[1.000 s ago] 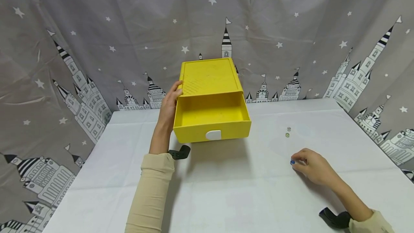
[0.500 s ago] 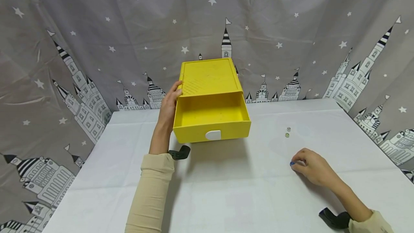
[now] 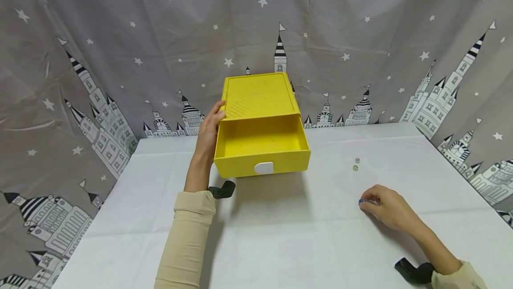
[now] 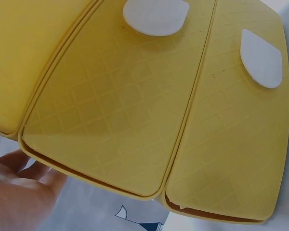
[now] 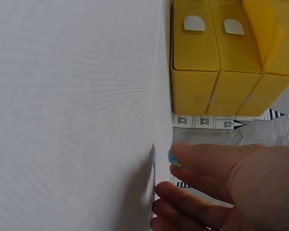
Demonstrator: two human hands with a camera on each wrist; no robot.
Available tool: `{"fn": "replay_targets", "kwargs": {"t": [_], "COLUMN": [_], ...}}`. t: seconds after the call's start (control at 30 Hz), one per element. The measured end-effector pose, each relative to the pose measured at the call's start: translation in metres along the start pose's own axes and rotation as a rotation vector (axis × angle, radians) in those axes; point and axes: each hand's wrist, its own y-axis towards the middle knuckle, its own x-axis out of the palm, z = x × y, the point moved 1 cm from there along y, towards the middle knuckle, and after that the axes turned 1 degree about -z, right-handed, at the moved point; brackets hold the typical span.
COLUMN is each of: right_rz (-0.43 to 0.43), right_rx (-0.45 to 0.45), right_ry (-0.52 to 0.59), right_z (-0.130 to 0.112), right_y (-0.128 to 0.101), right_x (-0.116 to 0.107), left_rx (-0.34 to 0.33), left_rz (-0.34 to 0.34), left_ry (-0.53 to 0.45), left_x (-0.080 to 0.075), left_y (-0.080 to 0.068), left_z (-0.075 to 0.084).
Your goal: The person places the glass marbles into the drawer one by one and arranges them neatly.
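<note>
The right hand (image 3: 386, 209) pinches one blue bead (image 3: 362, 201), mostly hidden by fingertips. Two more beads (image 3: 356, 164), seemingly, lie above it. The left hand (image 3: 209, 131) lies flat against the yellow drawer box (image 3: 260, 120).

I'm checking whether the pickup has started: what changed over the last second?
Almost nothing. The right hand stays on the table, fingertips pinching the blue bead; at most it edged slightly. The left hand still rests against the side of the yellow box, its drawer still open. The two small beads lie where they were.

beige long sleeves (image 3: 188, 231), black wrist straps (image 3: 413, 270)
</note>
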Motion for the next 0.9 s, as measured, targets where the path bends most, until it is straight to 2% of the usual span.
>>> {"fn": "replay_targets", "kwargs": {"t": [0.13,0.37,0.7,0.9], "right_rz": [0.014,0.020,0.084,0.106], "right_rx": [0.008,-0.036,-0.005,-0.022], "right_ry": [0.050,0.130,0.172,0.186], "right_z": [-0.001,-0.010,-0.024,-0.029], "right_y": [0.001,0.010,0.016,0.018], "right_x": [0.000,0.000,-0.011,-0.017], "left_rx": [-0.008,-0.007,-0.004,0.003], "left_rz": [0.005,0.015,0.001,-0.002], "left_ry": [0.014,0.022,0.001,-0.006], "left_x": [-0.001,-0.003,-0.001,0.000], "left_y": [0.000,0.000,0.000,0.002], "left_z": [-0.001,0.000,0.000,-0.001]}}
